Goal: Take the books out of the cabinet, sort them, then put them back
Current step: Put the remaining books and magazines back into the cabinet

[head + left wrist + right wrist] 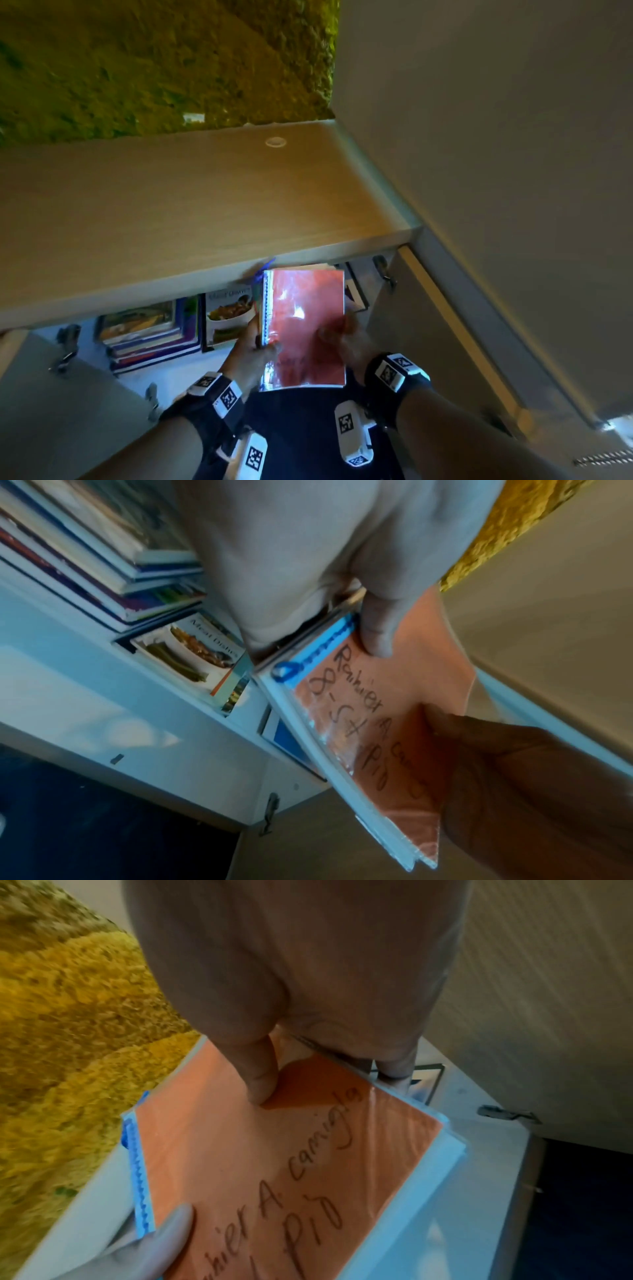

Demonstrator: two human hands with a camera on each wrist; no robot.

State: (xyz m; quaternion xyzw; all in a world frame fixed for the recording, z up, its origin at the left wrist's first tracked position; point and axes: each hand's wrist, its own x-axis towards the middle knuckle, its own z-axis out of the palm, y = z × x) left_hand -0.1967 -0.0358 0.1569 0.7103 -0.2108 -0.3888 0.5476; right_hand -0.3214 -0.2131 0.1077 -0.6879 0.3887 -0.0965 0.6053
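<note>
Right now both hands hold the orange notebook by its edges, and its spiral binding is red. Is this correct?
Not quite: the spiral binding is blue, as the right wrist view shows. The rest holds: the left hand and right hand hold the orange notebook by its edges.

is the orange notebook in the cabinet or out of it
Out: both hands hold the orange notebook in front of the open cabinet, clear of the books stacked inside.
</note>
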